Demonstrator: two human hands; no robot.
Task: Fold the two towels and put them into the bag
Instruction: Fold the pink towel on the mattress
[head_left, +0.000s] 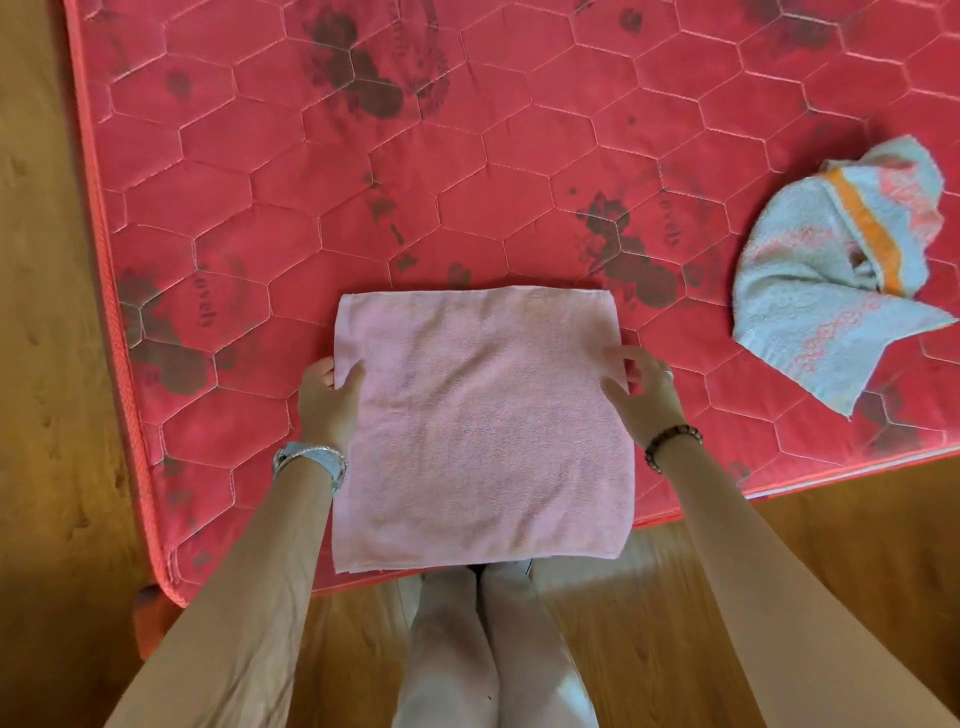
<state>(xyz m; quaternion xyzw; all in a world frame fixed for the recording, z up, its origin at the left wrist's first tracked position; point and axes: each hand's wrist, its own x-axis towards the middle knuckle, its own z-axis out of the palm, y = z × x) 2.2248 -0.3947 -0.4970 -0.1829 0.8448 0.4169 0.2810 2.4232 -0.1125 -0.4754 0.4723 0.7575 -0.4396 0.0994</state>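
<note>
Left hand (330, 400) and right hand (647, 395) pinch the square pink terry towel (478, 415) mid-fold, at nine and three o'clock; halving likely next.

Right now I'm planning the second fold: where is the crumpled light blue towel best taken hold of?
Probably pinch the flat corner of the light blue towel that points toward the near edge of the mattress, coming from the near side. It lies free and flat, while the orange band is bunched in folds.
</note>
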